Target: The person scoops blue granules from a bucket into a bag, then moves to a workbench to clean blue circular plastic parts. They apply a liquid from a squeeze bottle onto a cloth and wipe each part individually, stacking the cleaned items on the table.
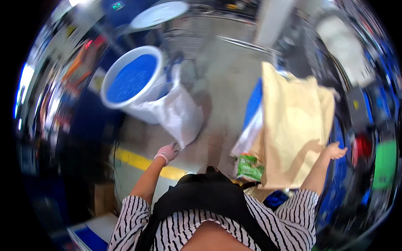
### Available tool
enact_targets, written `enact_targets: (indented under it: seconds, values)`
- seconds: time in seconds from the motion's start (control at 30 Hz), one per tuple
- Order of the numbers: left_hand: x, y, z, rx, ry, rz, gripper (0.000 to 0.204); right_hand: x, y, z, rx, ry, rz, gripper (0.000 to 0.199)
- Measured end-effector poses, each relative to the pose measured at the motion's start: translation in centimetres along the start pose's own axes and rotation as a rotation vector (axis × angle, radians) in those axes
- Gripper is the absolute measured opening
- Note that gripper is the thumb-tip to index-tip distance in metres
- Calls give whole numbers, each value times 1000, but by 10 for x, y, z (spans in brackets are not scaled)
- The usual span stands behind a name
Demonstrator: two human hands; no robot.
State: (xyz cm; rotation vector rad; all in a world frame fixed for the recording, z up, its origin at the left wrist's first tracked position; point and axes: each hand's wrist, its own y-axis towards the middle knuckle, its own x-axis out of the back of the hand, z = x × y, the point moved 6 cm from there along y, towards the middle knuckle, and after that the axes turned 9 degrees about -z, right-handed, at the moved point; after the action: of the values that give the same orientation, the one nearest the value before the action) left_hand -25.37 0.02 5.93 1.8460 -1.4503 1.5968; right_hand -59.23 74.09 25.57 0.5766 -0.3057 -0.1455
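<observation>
My left hand [167, 153], in a pinkish-white glove, has its fingers closed at the lower corner of a white woven sack [183, 115]. That sack leans against a large white tub [109, 72] filled with small blue pieces [133, 78]. My right hand [336, 151] is bare, and its fingers stretch out past the right edge of a pile of pale yellow sacks [293, 125]. Nothing shows in its grasp. Motion blur softens the fingers of both hands.
A green-and-white packet [250, 167] and a blue sheet [253, 102] stick out beside the yellow sacks. Yellow tape [138, 160] marks the floor. A round white tray [159, 14] stands beyond the tub. A green panel [384, 164] and a red object [362, 147] are at far right.
</observation>
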Motion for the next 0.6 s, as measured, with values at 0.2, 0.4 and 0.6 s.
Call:
enact_targets:
  seconds: [0.2,0.4,0.6]
  values:
    - [-137,-208,213,955,-941,-491,46,-13,-159,244,465,875,454,50]
    - [-298,-462,183,1507,-1330,-718,43,126,-513,323,275,1162,1639,17]
    - [-460,-576,114,1765,-1414,-880,44,457,-797,65,-238,435,3040,27]
